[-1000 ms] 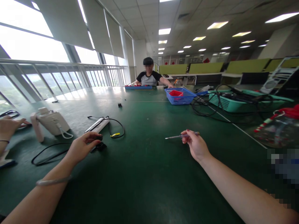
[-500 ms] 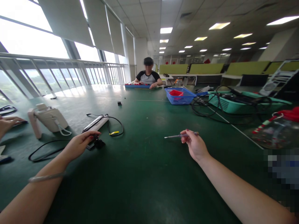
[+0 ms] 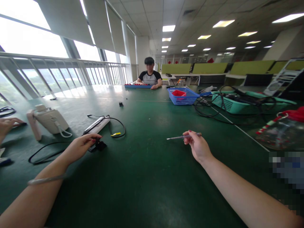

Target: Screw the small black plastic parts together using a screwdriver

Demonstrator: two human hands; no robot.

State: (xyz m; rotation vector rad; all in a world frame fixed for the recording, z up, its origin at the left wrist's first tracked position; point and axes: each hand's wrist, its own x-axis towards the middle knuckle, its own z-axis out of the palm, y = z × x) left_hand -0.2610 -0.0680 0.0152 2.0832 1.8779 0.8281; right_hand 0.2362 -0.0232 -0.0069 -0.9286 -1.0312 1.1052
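Note:
My right hand (image 3: 198, 148) is closed around the handle of a slim screwdriver (image 3: 175, 137). Its bare metal shaft points left, just over the green table (image 3: 147, 177). On the left, the fingers of my left hand (image 3: 82, 146) are bent down onto a small black part (image 3: 101, 146) at the table surface. My fingers cover much of it, so its exact kind does not show. Just beyond that hand lies a long white bar-shaped thing (image 3: 101, 126), with a black cable (image 3: 120, 121) looped over it; the cable bears a yellow tag (image 3: 116, 134).
A cream device with a strap (image 3: 51, 120) stands at left, near another person's hand (image 3: 9, 123). A blue basket (image 3: 182, 99), a cable-filled green basket (image 3: 232, 107) and a jar with a red top (image 3: 280, 133) are at right. Across the table sits a person (image 3: 150, 77) behind a blue tray (image 3: 135, 86).
Both my hands keep their hold and nearly the same place. The whole view has shifted slightly, and the person across the table has moved a little.

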